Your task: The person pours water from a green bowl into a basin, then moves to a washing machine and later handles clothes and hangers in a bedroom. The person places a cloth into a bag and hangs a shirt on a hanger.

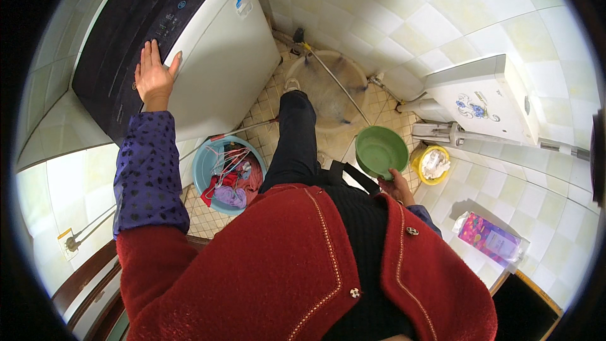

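Note:
My left hand lies flat, palm down, on the dark top of a white washing machine, its fingertips by the control panel and its thumb spread to the side. A purple patterned sleeve cover is on that arm. In my right hand is the rim of a green plastic basin, held low beside my body; no contents show in it. Left of my leg stands a light blue tub with clothes and several hangers inside. Ahead of me sits a large round translucent tub.
A mop pole slants across the round tub. Another pole reaches past the blue tub. At right are a yellow bin, a white wall-side cistern, pipes and a purple tissue pack. My foot is beside the round tub.

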Tool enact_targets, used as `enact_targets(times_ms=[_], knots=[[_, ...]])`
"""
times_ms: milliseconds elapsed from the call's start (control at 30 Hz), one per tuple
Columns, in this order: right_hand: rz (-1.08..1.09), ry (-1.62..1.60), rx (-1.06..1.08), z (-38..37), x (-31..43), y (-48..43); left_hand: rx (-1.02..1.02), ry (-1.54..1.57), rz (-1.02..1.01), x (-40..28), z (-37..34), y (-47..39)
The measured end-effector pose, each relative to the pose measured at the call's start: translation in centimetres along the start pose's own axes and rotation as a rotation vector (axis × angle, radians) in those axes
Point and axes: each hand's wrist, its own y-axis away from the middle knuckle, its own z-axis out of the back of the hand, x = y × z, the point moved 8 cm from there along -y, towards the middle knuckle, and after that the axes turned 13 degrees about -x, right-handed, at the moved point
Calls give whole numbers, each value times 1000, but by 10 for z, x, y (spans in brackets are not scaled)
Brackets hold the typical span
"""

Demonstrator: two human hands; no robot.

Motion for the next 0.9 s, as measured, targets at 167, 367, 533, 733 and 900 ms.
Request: enact_targets(times_ms=[167,367,533,733,900], knots=[[-19,-32,-78,11,-3,-7,31,1,13,1,-3,0],[-37,-51,-47,9,-5,-9,52,8,21,2,-6,1],[-20,-29,-55,8,-4,-9,57,1,22,2,-6,1],[12,-13,-59,6,-2,1,51,0,17,2,-5,1],[29,-24,-75,4,0,10,47,-4,12,2,-4,1]])
